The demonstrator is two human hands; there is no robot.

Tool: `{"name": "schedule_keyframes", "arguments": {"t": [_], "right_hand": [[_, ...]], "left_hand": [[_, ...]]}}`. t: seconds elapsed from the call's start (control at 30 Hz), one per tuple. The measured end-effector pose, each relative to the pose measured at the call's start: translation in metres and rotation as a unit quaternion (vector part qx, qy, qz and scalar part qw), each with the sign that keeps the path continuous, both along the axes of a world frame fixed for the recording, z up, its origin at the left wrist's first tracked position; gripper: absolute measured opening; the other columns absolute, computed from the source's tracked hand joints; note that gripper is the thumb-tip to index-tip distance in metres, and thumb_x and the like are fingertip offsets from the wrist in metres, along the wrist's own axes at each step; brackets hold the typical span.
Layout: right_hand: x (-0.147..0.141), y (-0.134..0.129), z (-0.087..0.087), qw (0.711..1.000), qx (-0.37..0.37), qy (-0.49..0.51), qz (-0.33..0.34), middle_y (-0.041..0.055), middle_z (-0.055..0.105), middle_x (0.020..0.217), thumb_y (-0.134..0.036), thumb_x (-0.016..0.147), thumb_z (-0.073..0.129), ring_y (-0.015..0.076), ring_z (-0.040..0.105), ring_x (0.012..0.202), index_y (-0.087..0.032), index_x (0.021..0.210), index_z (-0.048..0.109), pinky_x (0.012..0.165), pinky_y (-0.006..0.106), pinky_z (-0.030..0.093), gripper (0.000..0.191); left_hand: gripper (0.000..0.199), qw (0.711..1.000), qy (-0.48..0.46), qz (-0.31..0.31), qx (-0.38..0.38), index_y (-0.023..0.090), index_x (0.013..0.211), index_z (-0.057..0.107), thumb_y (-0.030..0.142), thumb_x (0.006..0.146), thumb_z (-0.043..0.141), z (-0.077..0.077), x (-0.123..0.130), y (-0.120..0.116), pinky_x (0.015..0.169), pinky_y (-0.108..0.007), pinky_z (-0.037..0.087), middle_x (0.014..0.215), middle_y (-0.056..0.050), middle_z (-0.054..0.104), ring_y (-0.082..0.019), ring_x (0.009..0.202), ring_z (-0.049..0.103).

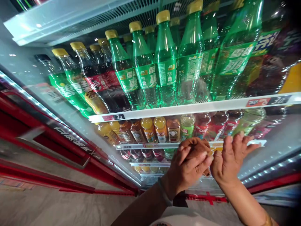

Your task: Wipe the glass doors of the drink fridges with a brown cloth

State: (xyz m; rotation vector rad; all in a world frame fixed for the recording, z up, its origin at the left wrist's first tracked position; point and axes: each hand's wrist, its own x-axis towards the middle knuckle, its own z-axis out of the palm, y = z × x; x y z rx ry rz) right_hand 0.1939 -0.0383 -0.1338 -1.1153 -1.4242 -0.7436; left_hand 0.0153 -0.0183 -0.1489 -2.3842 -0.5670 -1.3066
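Observation:
A crumpled brown cloth [197,148] is bunched in my left hand [184,169], whose fingers wrap round it. Close beside it, my right hand [229,161] is open, fingers spread and pointing up, with nothing in it that I can see. Both hands are in front of the lower shelves of a drinks fridge. Just beyond them stands a row of small bottles, among them a bottle with a green label [187,125]. Above, green Sprite bottles [166,62] with yellow caps line the upper shelf.
A white shelf edge [164,110] with price tags crosses the fridge. Dark cola bottles [94,72] stand left of the green ones. The red fridge door [14,125], with a metal handle [58,147], hangs open at the left. Grey floor [82,207] lies below.

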Motion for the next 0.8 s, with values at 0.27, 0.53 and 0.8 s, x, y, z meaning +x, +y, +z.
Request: {"name": "schedule_keyframes", "arguments": {"t": [0.27, 0.53, 0.8], "right_hand": [[-0.013, -0.002, -0.002, 0.998, -0.040, 0.023, -0.034, 0.0098, 0.012, 0.177, -0.025, 0.101, 0.041, 0.0360, 0.004, 0.165, -0.024, 0.169, 0.016, 0.125, 0.077, -0.003, 0.073], [-0.034, 0.006, -0.003, 0.997, -0.037, 0.039, -0.060, 0.0151, 0.002, 0.177, -0.031, 0.103, 0.040, 0.0397, -0.001, 0.165, -0.022, 0.170, 0.005, 0.122, 0.081, -0.001, 0.076], [-0.034, 0.014, -0.009, 0.995, -0.026, 0.041, -0.082, 0.0172, 0.003, 0.177, -0.032, 0.103, 0.041, 0.0406, 0.000, 0.164, -0.019, 0.170, 0.004, 0.123, 0.079, -0.001, 0.077]], "left_hand": [[0.045, 0.997, -0.060, 0.021, 0.053, 0.035, 0.141, 0.064, 0.021, 0.098, 0.066, 0.022, -0.022, -0.002, 0.116, -0.051, 0.057, 0.140, 0.000, 0.068, -0.026, 0.138, 0.062], [0.047, 0.995, -0.051, 0.007, 0.084, 0.029, 0.139, 0.065, 0.022, 0.093, 0.074, 0.006, -0.040, -0.006, 0.124, -0.038, 0.049, 0.144, 0.001, 0.067, -0.022, 0.148, 0.050], [0.052, 0.988, -0.136, 0.034, 0.063, 0.030, 0.146, 0.060, 0.017, 0.096, 0.070, 0.017, -0.062, 0.004, 0.126, -0.050, 0.047, 0.143, -0.003, 0.067, -0.026, 0.148, 0.052]]}}
